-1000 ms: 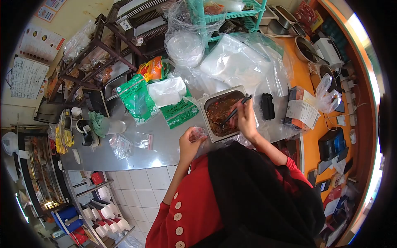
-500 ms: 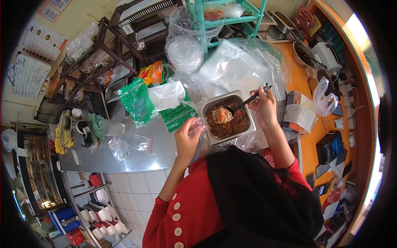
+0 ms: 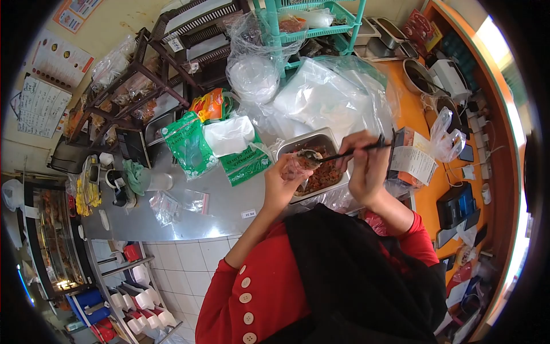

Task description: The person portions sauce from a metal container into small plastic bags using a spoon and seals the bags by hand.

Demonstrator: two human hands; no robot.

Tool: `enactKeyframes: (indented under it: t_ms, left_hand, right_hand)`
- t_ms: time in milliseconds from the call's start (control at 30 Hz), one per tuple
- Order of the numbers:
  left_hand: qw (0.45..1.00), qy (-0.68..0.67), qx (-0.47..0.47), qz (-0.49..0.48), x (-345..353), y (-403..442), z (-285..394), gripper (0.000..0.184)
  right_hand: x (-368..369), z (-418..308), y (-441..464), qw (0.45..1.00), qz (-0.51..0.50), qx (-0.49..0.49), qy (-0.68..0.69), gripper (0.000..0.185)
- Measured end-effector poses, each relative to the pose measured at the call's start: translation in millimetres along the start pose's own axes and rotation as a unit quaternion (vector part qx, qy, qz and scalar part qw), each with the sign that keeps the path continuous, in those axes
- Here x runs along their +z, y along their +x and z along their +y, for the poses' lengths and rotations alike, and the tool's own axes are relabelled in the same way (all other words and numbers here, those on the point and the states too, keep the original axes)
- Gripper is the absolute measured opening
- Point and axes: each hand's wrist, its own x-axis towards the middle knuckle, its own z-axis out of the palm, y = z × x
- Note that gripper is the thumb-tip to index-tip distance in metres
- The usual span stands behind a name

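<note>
We see the left hand with its fingers curled and pinched around a small clear plastic bag. The right hand is closed around the handle of a black serving spoon, its fingers bent over the shaft. The spoon slants down from the right hand towards the left one, and its loaded bowl meets the mouth of the bag; we cannot tell how far inside it reaches.

Below and between both hands, we find a steel food pan holding a chunky, red-brown sauced dish. Just nearer the body than the left hand, a small white label lies at the edge of the steel tabletop.

To the left of the left hand, we make out two green packets of disposable plastic gloves, with a white folded bundle resting on them, and, farther left, small zip bags. Ahead of both hands spread large clear plastic sheets, with a turquoise basket rack beyond. To the right of the right hand stands a carton with a printed paper.
</note>
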Motion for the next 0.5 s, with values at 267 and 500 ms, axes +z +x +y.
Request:
enactKeyframes:
  t_ms: [267,500]
  left_hand:
    - [0.995,-0.091,0.024,-0.017,4,7,-10,0.032]
    - [0.994,-0.110,0.018,-0.013,8,10,0,0.031]
  right_hand:
    - [-8,14,-10,0.959,-0.122,-0.254,-0.033,0.013]
    - [-9,16,-12,0.961,-0.015,-0.276,-0.001,0.014]
